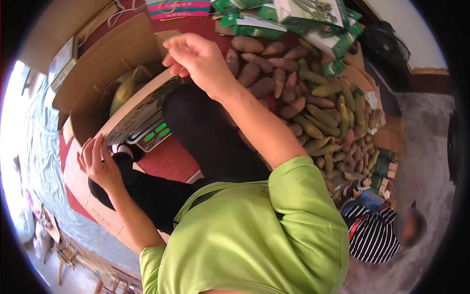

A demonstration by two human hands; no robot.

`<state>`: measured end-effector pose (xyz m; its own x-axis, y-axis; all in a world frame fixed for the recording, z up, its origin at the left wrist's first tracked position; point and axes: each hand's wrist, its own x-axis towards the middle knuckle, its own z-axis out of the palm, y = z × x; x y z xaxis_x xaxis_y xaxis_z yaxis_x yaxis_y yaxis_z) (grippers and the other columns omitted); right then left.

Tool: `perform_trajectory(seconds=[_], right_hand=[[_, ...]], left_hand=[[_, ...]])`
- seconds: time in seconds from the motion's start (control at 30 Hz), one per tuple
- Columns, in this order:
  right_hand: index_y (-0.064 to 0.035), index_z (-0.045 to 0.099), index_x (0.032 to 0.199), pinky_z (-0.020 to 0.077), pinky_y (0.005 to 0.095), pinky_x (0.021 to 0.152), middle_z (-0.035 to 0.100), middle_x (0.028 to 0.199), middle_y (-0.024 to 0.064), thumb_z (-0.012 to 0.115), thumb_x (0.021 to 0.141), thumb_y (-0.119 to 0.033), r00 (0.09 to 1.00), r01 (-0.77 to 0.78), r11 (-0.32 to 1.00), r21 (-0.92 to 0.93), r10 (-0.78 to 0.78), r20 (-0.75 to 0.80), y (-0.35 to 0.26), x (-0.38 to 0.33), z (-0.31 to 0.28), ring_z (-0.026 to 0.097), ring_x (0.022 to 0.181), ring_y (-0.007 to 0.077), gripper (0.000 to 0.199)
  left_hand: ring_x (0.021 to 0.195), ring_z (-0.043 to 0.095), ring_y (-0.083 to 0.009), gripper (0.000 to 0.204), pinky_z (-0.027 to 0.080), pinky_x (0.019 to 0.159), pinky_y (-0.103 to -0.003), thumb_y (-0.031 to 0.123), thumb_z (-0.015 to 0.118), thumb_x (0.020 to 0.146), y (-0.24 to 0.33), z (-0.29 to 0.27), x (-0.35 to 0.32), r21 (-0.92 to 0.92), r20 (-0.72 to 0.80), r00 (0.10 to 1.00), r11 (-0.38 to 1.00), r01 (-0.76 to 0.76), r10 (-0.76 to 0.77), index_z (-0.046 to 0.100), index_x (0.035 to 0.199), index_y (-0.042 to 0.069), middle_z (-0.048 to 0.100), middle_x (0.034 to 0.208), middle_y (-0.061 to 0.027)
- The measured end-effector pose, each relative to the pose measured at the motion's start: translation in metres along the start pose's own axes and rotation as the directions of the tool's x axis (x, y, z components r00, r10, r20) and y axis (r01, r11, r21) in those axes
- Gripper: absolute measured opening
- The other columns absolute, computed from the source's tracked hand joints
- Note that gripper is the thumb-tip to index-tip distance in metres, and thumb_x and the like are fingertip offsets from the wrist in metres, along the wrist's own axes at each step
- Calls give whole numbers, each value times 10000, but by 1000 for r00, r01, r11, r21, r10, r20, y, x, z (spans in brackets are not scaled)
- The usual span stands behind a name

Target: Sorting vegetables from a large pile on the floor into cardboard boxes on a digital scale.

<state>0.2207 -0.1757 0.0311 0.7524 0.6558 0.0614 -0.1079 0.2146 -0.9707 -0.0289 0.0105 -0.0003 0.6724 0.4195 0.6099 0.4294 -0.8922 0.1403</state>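
Observation:
A tall open cardboard box stands in front of me on the left, holding a yellow-green rounded vegetable, partly hidden. By the box's near corner is my left hand, fingers stretched out and apart, the tips against or very close to the cardboard edge. My right hand hovers by the far end of the near wall, loosely bent, with no object visible in it. Whether it touches the cardboard I cannot tell. Next to the box's base, a scale display glows green.
To the right spreads a big pile of reddish-brown roots and long green vegetables. Green and white cartons lie beyond it. A person in a striped shirt is at the lower right. Red cloth covers the floor between my legs.

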Motion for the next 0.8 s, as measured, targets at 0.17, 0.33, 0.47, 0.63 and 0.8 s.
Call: perform_trajectory(seconds=[0.17,0.33,0.47,0.63,0.8], right_hand=[[-45,613,1050,432,196,581,624,817,24,546,945,-131,917,-100,995,-6,89,-390,67,-61,-88,546,666,60,152],[-5,625,930,453,249,542,621,708,46,581,858,-79,822,-425,887,-184,292,-489,163,-155,-155,570,591,98,112],[-44,658,869,500,355,623,659,769,121,588,827,-140,747,-613,729,-304,411,-522,223,-216,-163,641,674,238,126],[-59,660,835,489,303,574,625,683,52,611,812,-111,771,-637,550,-540,456,-445,250,-243,-165,608,604,144,75],[-79,656,838,511,310,599,653,723,51,614,799,-110,733,-677,523,-519,548,-404,241,-235,-156,629,625,158,65]], left_hand=[[955,631,-207,145,386,940,-370,87,643,849,-1,2,1,25,-30,998,998,-51,52,717,973,102,672,937,-37],[920,633,-208,149,421,886,-372,98,642,856,-2,6,3,46,-47,992,993,-113,115,724,979,116,677,931,-39],[909,631,-219,154,444,866,-378,90,636,858,-1,9,5,57,-63,991,992,-112,115,723,984,111,679,936,-41],[906,626,-229,164,465,843,-387,77,632,858,-1,10,6,70,-61,989,989,-132,137,721,993,106,680,922,-45],[896,631,-216,162,445,874,-377,96,630,864,-4,9,3,103,-65,988,986,-130,137,714,1002,111,682,951,-37]])
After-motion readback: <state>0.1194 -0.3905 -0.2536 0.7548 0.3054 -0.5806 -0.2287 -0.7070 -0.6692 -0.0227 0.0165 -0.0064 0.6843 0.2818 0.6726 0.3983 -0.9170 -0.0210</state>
